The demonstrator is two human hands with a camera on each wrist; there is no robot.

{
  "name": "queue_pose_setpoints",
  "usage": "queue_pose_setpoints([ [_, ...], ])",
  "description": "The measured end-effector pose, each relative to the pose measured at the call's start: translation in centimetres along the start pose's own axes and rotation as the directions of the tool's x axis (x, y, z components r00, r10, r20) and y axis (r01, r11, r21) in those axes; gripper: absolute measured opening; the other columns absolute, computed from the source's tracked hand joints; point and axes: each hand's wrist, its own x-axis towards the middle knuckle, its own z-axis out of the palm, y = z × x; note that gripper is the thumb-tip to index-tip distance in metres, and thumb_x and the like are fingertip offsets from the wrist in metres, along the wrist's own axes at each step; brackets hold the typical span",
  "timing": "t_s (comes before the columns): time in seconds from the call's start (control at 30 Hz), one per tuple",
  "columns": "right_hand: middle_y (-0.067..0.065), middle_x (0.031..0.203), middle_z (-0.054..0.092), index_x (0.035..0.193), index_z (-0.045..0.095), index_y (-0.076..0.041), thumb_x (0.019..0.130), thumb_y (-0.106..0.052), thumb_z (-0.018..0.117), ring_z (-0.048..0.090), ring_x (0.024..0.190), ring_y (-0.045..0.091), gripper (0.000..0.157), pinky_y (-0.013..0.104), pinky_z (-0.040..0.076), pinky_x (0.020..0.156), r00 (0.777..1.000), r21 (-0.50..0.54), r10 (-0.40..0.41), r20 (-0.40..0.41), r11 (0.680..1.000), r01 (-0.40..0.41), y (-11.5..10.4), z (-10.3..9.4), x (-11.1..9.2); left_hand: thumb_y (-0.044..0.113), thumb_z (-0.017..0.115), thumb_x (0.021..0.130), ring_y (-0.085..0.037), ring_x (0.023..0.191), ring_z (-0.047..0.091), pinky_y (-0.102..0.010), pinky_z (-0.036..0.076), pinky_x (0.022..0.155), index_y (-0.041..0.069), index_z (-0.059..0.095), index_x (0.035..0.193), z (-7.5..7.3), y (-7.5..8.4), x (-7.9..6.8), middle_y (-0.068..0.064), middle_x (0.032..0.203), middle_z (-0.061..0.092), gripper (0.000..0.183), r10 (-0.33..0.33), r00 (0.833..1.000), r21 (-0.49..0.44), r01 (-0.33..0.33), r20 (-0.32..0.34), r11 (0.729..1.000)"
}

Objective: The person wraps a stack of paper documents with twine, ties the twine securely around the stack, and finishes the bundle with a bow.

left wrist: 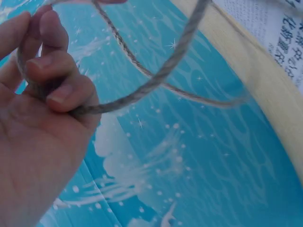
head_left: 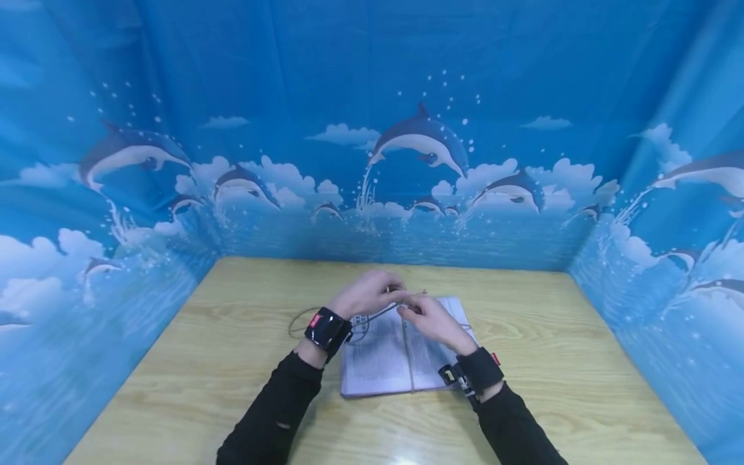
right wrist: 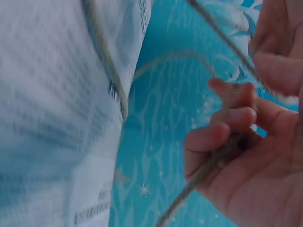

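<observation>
A flat stack of printed paper point(head_left: 378, 365) lies on the table, with a strand of thin brown twine point(head_left: 409, 355) running over it from front to back. Above its far edge my left hand point(head_left: 367, 296) and right hand point(head_left: 433, 318) meet, fingers close together. In the left wrist view, curled fingers of the left hand point(left wrist: 52, 94) hold the twine point(left wrist: 156, 80), which sweeps off in a loop. The right hand point(right wrist: 251, 146) grips another length of twine point(right wrist: 187, 191) across its curled fingers. The left hand's fingers show at the upper right of that view.
A loose loop of twine point(head_left: 292, 323) spreads left of the paper, beside the left wrist. The wooden table point(head_left: 232, 361) ends at a blue dolphin-print curtain point(head_left: 279, 226) at the back and both sides. Each wrist wears a black band with a camera.
</observation>
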Motion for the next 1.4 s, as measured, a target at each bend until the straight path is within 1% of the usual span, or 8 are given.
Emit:
queue_pose_setpoints([
  [0.13, -0.003, 0.077, 0.045, 0.127, 0.063, -0.01, 0.104, -0.025, 0.049, 0.038, 0.063, 0.012, 0.031, 0.027, 0.036, 0.064, 0.999, 0.121, 0.039, 0.01, 0.992, -0.04, 0.1, 0.5, 0.0, 0.029, 0.058, 0.1, -0.012, 0.08, 0.061, -0.024, 0.048, 0.07, 0.02, 0.072, 0.091, 0.3, 0.4, 0.7, 0.006, 0.086, 0.067, 0.019, 0.036, 0.999, 0.01, -0.036, 0.022, 0.999],
  [0.3, 0.0, 0.075, 0.048, 0.095, 0.064, -0.001, 0.106, -0.025, 0.043, 0.038, 0.065, 0.014, 0.034, 0.027, 0.034, 0.064, 0.994, 0.256, 0.107, -0.013, 0.961, -0.1, 0.6, 1.2, 0.5, 0.024, 0.062, 0.097, -0.018, 0.106, 0.057, -0.034, 0.047, 0.09, 0.018, 0.072, 0.099, 0.9, -0.2, 0.4, 0.001, 0.108, 0.063, 0.012, 0.004, 0.991, 0.018, -0.002, -0.134, 1.0],
  [0.43, 0.0, 0.067, 0.045, 0.083, 0.058, -0.001, 0.107, -0.026, 0.04, 0.036, 0.06, 0.012, 0.039, 0.023, 0.03, 0.057, 0.982, 0.33, 0.186, -0.022, 0.929, -0.168, 1.0, 1.6, 0.9, 0.018, 0.066, 0.094, -0.023, 0.12, 0.052, -0.044, 0.043, 0.099, 0.017, 0.071, 0.11, 1.8, -0.8, -0.5, -0.005, 0.127, 0.058, 0.017, -0.028, 0.943, 0.033, 0.041, -0.333, 0.999],
  [0.6, -0.003, 0.067, 0.047, 0.107, 0.066, 0.0, 0.107, -0.027, 0.037, 0.037, 0.055, 0.009, 0.04, 0.021, 0.029, 0.051, 0.971, 0.393, 0.237, -0.016, 0.895, -0.212, 1.5, 1.5, 1.0, 0.012, 0.069, 0.091, -0.025, 0.112, 0.056, -0.044, 0.046, 0.093, 0.014, 0.072, 0.109, 2.8, -1.3, -1.4, -0.008, 0.122, 0.062, 0.018, -0.004, 0.865, 0.091, 0.057, -0.501, 0.994],
  [0.77, -0.004, 0.067, 0.048, 0.113, 0.066, 0.001, 0.107, -0.027, 0.039, 0.038, 0.055, 0.008, 0.039, 0.02, 0.03, 0.051, 0.97, 0.402, 0.244, -0.002, 0.888, -0.223, 1.7, 1.4, 0.9, 0.005, 0.067, 0.091, -0.02, 0.108, 0.064, -0.033, 0.053, 0.09, 0.013, 0.072, 0.109, 4.0, -2.1, -2.2, -0.006, 0.119, 0.068, 0.02, -0.035, 0.897, 0.069, 0.073, -0.441, 0.995],
  [0.97, -0.003, 0.068, 0.048, 0.11, 0.064, 0.001, 0.106, -0.032, 0.042, 0.037, 0.055, 0.008, 0.04, 0.021, 0.031, 0.052, 0.972, 0.403, 0.23, 0.043, 0.886, -0.228, 1.8, 1.4, 0.7, -0.004, 0.061, 0.09, -0.026, 0.125, 0.057, -0.039, 0.049, 0.101, 0.01, 0.063, 0.127, 5.0, -3.0, -2.6, -0.012, 0.138, 0.058, 0.039, -0.055, 0.928, 0.048, 0.078, -0.368, 0.996],
  [1.2, 0.005, 0.073, 0.061, 0.114, 0.062, 0.003, 0.107, -0.025, 0.038, 0.04, 0.055, 0.009, 0.038, 0.021, 0.031, 0.05, 0.974, 0.439, 0.218, 0.063, 0.87, -0.223, 1.8, 1.4, 0.8, 0.007, 0.063, 0.093, -0.017, 0.098, 0.064, -0.034, 0.052, 0.087, 0.013, 0.069, 0.113, 5.3, -3.9, -2.9, -0.002, 0.109, 0.068, 0.022, -0.165, 0.917, 0.105, 0.216, -0.362, 0.971],
  [1.4, 0.019, 0.109, 0.072, 0.128, 0.057, 0.001, 0.106, -0.027, 0.04, 0.05, 0.056, 0.007, 0.04, 0.019, 0.034, 0.05, 0.957, 0.538, 0.282, 0.07, 0.797, -0.274, 1.9, 1.4, 0.9, 0.024, 0.068, 0.093, -0.008, 0.073, 0.058, -0.026, 0.049, 0.067, 0.016, 0.072, 0.094, 4.5, -3.6, -3.7, 0.006, 0.085, 0.064, 0.009, -0.191, 0.92, 0.087, 0.233, -0.341, 0.969],
])
